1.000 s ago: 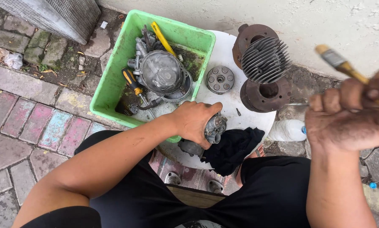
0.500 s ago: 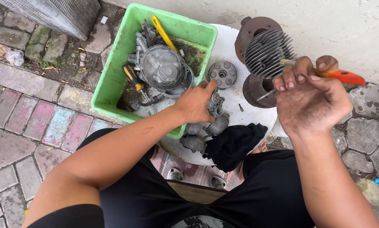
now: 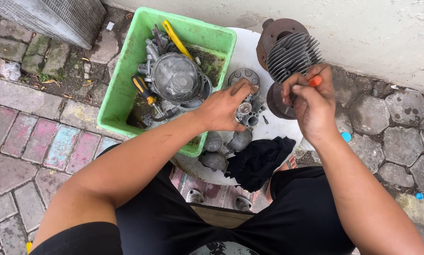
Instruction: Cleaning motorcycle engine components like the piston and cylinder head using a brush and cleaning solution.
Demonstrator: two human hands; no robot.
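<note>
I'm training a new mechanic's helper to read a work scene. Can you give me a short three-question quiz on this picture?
1. True or false: the left hand rests on a small grey metal engine part on the white round board.
2. What lies in the green tub? A) a black cloth B) a round grey metal assembly and yellow-handled tools C) a blue cap
3. Fill in: the right hand holds a thin tool with an ____ handle, close to the finned cylinder.

Key: 1 true; 2 B; 3 orange
</note>
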